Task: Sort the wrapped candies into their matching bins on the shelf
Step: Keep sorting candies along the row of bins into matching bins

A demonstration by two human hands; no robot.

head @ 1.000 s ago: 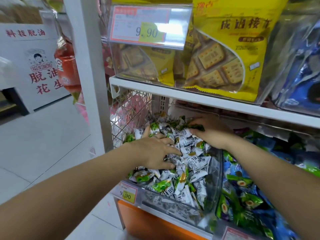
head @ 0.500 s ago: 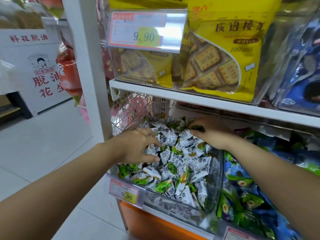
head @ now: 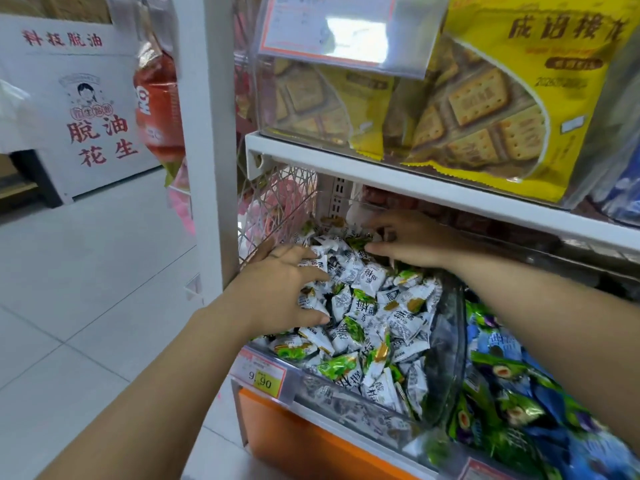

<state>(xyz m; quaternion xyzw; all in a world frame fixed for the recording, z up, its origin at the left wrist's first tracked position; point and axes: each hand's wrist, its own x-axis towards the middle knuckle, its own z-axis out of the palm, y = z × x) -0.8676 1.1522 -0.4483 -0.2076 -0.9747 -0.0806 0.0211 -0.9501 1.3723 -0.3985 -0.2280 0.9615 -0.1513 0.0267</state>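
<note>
- hands: 2, left hand (head: 280,289) and right hand (head: 412,242)
- candy bins (head: 446,358): 2, side by side
- white candies (head: 374,306): one heap, past counting
- cracker bags (head: 512,109): 2, yellow
- price tags (head: 263,374): 3, one cut by frame

white-and-green candies (head: 367,313), yellow biscuit bags (head: 512,109)

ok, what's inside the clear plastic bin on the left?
Small white-and-green wrapped candies fill the clear plastic bin. The left hand and right hand rest on the heap, hiding candies beneath them; the bin's floor is buried.
</note>
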